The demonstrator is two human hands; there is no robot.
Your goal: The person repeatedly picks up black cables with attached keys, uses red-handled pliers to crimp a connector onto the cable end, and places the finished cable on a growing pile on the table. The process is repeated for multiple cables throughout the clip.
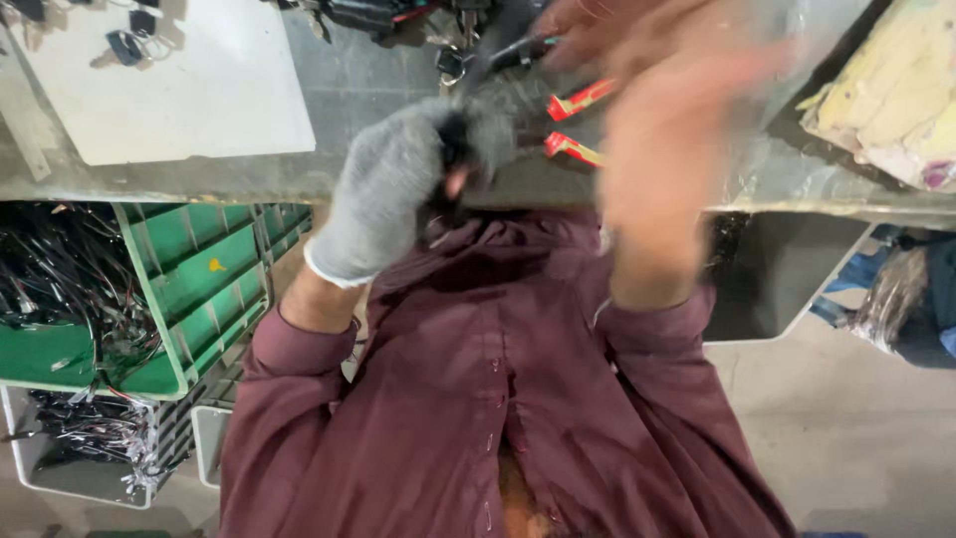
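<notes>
At centre frame I see the gloved left hand (pixel 398 184) closed around a small dark part (pixel 456 149) at the surface (pixel 329 110) edge, likely to steady it. The bare right hand (pixel 657 139) is blurred; I cannot tell its grip. Red-handled pliers (pixel 578 125) lie between them.

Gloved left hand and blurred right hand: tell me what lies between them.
Head view: two red-handled tools on the grey bench lie between the left hand and right hand.

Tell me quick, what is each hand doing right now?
Left hand: in a grey glove, curled shut around a small dark thing I cannot identify.
Right hand: bare and blurred, fingers look spread; holding nothing that can be told.
</notes>
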